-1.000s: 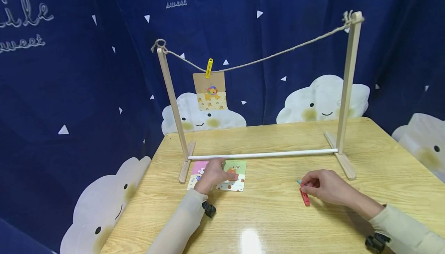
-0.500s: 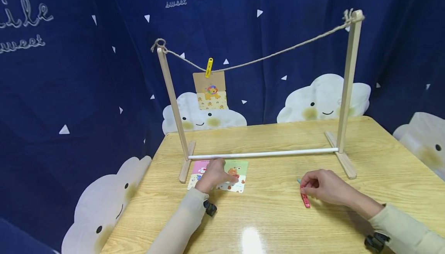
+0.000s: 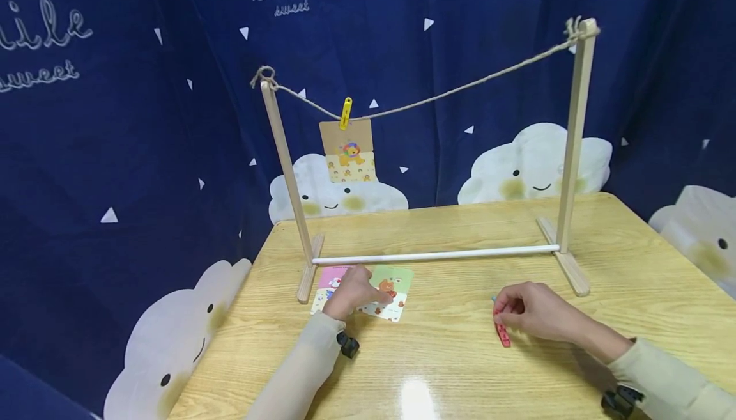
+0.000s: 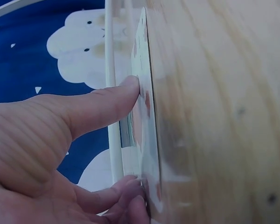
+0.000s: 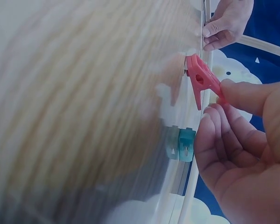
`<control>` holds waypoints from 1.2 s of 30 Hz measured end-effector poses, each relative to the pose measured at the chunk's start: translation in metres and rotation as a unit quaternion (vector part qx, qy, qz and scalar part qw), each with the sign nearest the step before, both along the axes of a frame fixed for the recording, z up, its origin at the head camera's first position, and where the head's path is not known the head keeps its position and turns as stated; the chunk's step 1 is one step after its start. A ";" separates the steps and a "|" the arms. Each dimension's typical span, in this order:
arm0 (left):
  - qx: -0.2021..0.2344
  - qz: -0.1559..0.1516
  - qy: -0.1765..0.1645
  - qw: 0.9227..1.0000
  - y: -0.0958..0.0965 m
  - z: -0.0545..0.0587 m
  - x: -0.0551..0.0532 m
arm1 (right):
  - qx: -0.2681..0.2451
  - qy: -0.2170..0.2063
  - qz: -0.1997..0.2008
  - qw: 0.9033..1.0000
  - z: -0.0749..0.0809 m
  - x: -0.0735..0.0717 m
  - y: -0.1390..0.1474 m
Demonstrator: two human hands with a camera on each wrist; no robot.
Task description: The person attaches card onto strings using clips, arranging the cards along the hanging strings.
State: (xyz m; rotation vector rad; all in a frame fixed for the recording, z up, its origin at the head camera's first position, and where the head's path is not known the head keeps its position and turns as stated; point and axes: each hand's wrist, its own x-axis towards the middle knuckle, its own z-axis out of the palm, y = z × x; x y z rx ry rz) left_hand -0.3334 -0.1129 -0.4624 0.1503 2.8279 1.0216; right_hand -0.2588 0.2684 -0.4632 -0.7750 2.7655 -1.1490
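Note:
Two picture cards lie side by side near the stand's left foot in the head view: a pink one [image 3: 326, 279] and a green-and-white bear card [image 3: 400, 280]. My left hand [image 3: 352, 292] reaches over them, its thumb pressing the bear card's face. The left wrist view shows its bent fingers at the card's edge. My right hand [image 3: 531, 308] pinches a red clothespin [image 5: 201, 79] by one end between thumb and fingers, its other end at the tabletop. A teal clothespin [image 5: 186, 144] lies beside the right fingers, mostly hidden by the hand in the head view.
A wooden stand has two posts, a left post [image 3: 287, 171] and a right post [image 3: 577, 139], joined low down by a white rod [image 3: 443, 256]. Between their tops sags a rope [image 3: 460, 91]. On it, a yellow clothespin [image 3: 345, 113] holds a lion card [image 3: 351, 151].
The bear card has turned slightly and slid a little right under the left hand. The red clothespin's lower end has shifted slightly left and toward me, still pinched by the right hand.

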 end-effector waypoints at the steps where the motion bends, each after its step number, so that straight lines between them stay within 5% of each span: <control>1: -0.001 0.000 -0.001 1.000 0.000 -0.001 0.000 | 0.000 0.000 0.002 1.000 0.000 0.000 0.000; 12: -0.007 0.006 0.002 1.000 0.002 0.004 0.000 | -0.009 0.008 0.007 1.000 0.001 0.000 -0.003; 36: -0.139 -0.004 0.039 0.989 0.019 -0.002 0.004 | 0.000 0.009 0.002 1.000 -0.002 -0.001 -0.001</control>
